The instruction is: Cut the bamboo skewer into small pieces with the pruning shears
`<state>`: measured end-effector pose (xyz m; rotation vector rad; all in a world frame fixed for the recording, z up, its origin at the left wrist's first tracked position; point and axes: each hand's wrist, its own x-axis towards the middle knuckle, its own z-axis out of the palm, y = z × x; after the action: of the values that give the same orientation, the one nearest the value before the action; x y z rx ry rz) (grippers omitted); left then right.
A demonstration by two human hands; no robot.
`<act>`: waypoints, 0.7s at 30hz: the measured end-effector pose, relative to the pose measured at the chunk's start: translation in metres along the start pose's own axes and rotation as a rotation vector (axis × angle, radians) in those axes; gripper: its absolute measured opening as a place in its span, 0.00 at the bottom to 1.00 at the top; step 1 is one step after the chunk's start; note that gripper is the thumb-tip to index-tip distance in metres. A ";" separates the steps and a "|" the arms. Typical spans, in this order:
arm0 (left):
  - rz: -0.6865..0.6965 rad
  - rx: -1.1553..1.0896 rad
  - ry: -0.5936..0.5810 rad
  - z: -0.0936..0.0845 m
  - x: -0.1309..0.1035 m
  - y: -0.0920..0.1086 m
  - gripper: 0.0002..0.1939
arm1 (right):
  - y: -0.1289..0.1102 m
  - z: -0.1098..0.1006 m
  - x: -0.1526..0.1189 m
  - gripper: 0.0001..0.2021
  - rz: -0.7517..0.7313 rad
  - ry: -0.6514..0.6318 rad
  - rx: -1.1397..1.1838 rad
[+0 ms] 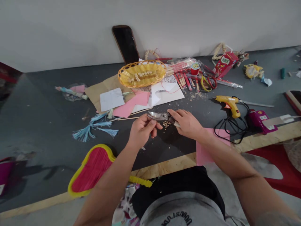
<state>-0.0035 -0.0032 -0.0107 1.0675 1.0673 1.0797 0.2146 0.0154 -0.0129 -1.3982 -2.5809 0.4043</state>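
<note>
My right hand (189, 125) is wrapped round the handles of a pair of pruning shears (161, 116), whose metal blades point left. At the blade tips, my left hand (143, 129) is closed in a pinch; whatever lies between its fingers is too small to make out. Below the shears, small pale cut pieces (166, 124) lie scattered on the dark table. Thin wooden sticks (129, 118) lie just beyond my left hand. A blue tassel (87, 130) rests to its left, and a red fan-like piece with yellow fuzzy edging (92, 169) lies near my left forearm.
A yellow woven basket (143, 75) holds pale bits, with papers (111, 99) below it. A phone (126, 44) leans on the wall. Scissors (207, 83), a red drink carton (225, 64), a yellow glue gun (231, 105) with black cord, and pink paper (204, 152) are on the right.
</note>
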 end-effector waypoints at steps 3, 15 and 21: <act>0.039 0.050 0.000 -0.001 -0.001 -0.001 0.16 | 0.002 -0.002 0.000 0.33 -0.029 -0.004 0.027; 0.090 0.095 0.008 0.001 0.000 0.000 0.14 | 0.004 -0.005 -0.001 0.31 -0.014 0.017 0.021; 0.071 0.132 0.097 0.002 0.001 0.001 0.15 | 0.001 -0.004 0.000 0.32 0.032 0.039 -0.038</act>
<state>-0.0014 -0.0023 -0.0092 1.1750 1.1987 1.1399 0.2164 0.0169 -0.0094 -1.4467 -2.5507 0.3312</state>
